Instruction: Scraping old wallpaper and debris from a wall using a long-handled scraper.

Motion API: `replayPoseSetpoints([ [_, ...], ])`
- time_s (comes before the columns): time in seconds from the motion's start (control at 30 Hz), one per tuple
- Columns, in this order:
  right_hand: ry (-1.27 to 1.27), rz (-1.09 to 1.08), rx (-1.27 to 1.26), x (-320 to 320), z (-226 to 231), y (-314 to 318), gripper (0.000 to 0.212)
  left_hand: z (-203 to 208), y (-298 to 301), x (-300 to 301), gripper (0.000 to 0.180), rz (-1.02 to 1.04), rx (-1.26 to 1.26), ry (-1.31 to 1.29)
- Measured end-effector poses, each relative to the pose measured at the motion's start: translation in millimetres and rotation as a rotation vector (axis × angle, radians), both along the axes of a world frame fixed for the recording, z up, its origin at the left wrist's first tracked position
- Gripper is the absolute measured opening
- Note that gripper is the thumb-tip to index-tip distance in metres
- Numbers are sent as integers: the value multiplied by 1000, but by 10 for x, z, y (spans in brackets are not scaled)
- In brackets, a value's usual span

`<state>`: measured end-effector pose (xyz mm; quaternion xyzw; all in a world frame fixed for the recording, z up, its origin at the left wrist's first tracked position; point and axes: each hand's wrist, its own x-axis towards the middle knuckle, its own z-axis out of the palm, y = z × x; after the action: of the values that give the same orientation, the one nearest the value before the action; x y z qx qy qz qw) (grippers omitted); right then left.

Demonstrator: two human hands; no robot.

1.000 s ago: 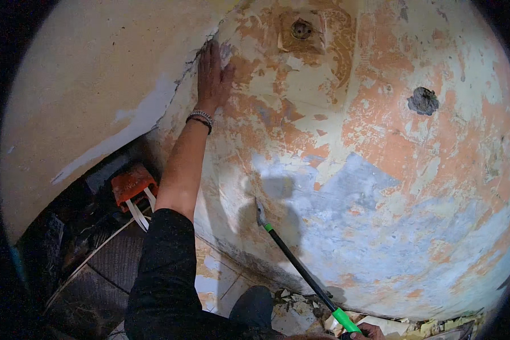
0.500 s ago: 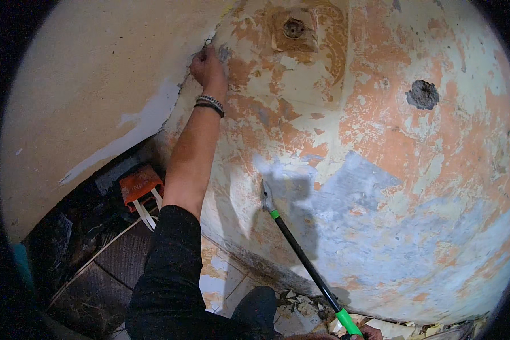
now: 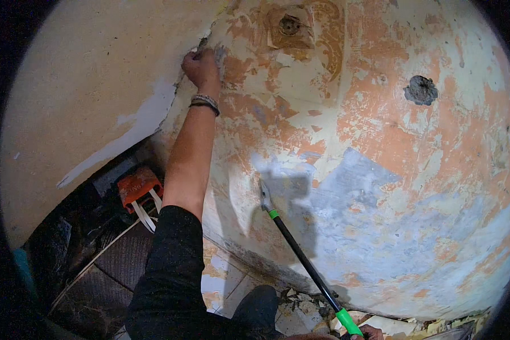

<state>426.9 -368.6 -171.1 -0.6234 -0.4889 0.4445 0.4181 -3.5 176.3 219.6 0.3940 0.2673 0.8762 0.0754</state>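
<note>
My left hand (image 3: 202,69) is up at the wall corner, its fingers closed against the ragged edge where the plain beige wall (image 3: 96,85) meets the patchy stripped wall (image 3: 379,130). What the fingers pinch, if anything, is hidden. A dark gap (image 3: 203,42) shows in the corner just above them. At the bottom edge my right hand (image 3: 370,332), partly cut off, grips the green handle of a long-handled tool (image 3: 303,258). This tool has a black shaft and a pointed grey metal head, which lies at the stripped wall's surface.
An orange item with pale straps (image 3: 140,188) lies among dark clutter at lower left, beside dark ribbed panels (image 3: 119,260). Broken plaster and debris (image 3: 303,311) lie along the wall's foot. The stripped wall has a rough hole (image 3: 421,90) and a wall box (image 3: 289,25).
My left hand has shifted slightly down and left along the corner, and a dark gap shows above it. The long-handled tool and right hand stay nearly still.
</note>
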Motion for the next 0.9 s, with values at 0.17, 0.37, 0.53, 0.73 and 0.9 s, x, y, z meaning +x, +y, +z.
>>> replayPoseSetpoints([
  [0.17,-59,64,44,30,12,36,17,-124,-278,24,51,703,-106,556],
  [0.37,-30,4,59,24,-14,50,17,-122,-580,46,52,732,-258,830],
  [0.53,5,-11,4,15,-24,34,18,-90,-744,-55,63,1499,-101,1129],
  [0.73,-24,-36,-1,-73,71,10,17,-259,-807,-446,69,1817,-412,1537],
  [0.9,-83,6,96,-20,-32,5,18,-705,-754,-840,65,1816,-686,1744],
])
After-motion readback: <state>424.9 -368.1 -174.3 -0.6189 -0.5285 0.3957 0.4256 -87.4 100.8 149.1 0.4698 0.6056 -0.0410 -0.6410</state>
